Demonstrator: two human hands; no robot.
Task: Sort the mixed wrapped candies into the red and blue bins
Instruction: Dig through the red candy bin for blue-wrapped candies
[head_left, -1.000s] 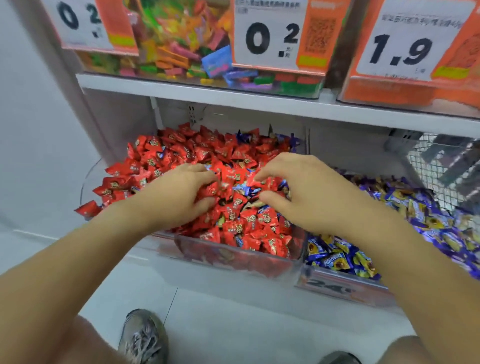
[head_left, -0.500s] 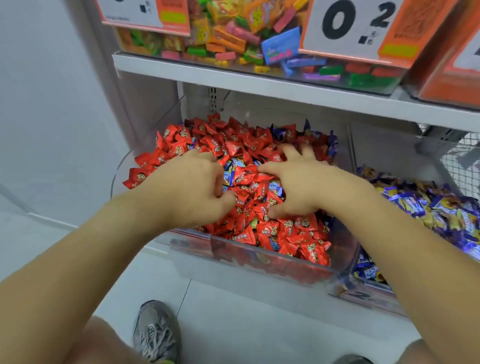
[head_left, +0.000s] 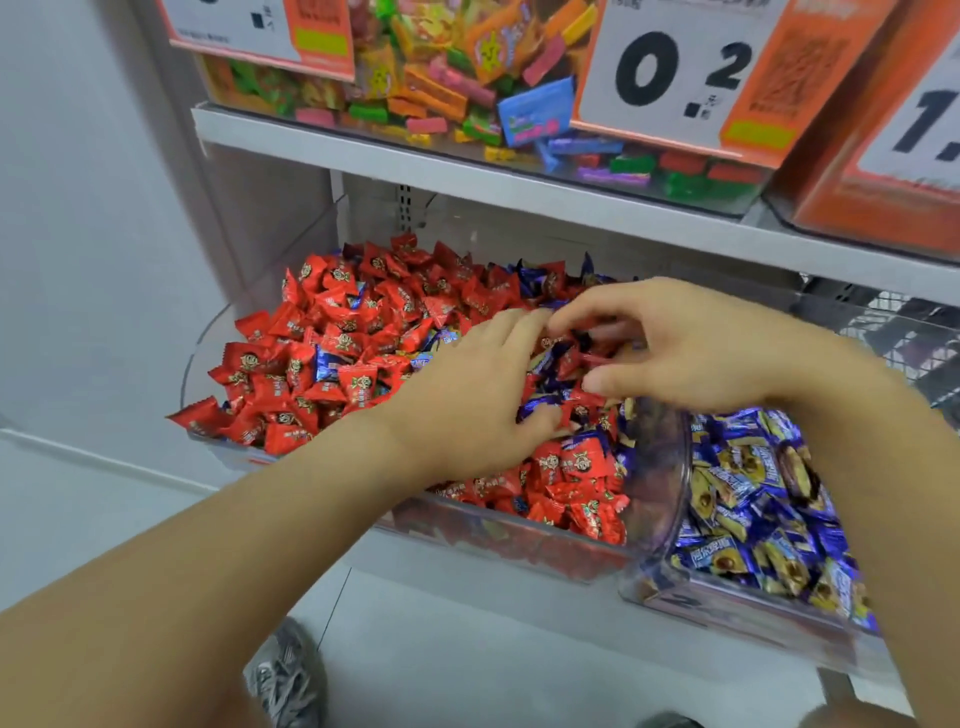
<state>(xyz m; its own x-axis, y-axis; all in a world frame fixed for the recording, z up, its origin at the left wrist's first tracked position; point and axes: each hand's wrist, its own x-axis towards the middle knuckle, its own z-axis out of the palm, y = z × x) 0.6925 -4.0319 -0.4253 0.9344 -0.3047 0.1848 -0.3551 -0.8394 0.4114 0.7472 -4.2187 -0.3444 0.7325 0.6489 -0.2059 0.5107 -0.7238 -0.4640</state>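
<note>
A clear bin (head_left: 493, 543) on the lower shelf is heaped with red wrapped candies (head_left: 340, 348), and several blue candies (head_left: 327, 364) are mixed among them. To its right stands a second clear bin (head_left: 727, 610) full of blue candies (head_left: 753, 493). My left hand (head_left: 467, 410) lies on the pile at the red bin's right part, fingers stretched forward, thumb beside a blue candy. My right hand (head_left: 696, 348) hovers over the same spot with fingers curled and thumb below, blue and dark candies between them. The fingertips of both hands almost meet.
An upper shelf (head_left: 467, 171) overhangs the bins and carries a clear box of mixed colourful candies (head_left: 441, 78) with price tags (head_left: 675, 73). A wire basket (head_left: 909, 338) sits at far right. My grey shoe (head_left: 285, 675) stands on the pale floor below.
The view has shifted left and nearer. Both hands moved toward the right rear of the red bin; my right hand lifted off the pile and curled over the blue candies.
</note>
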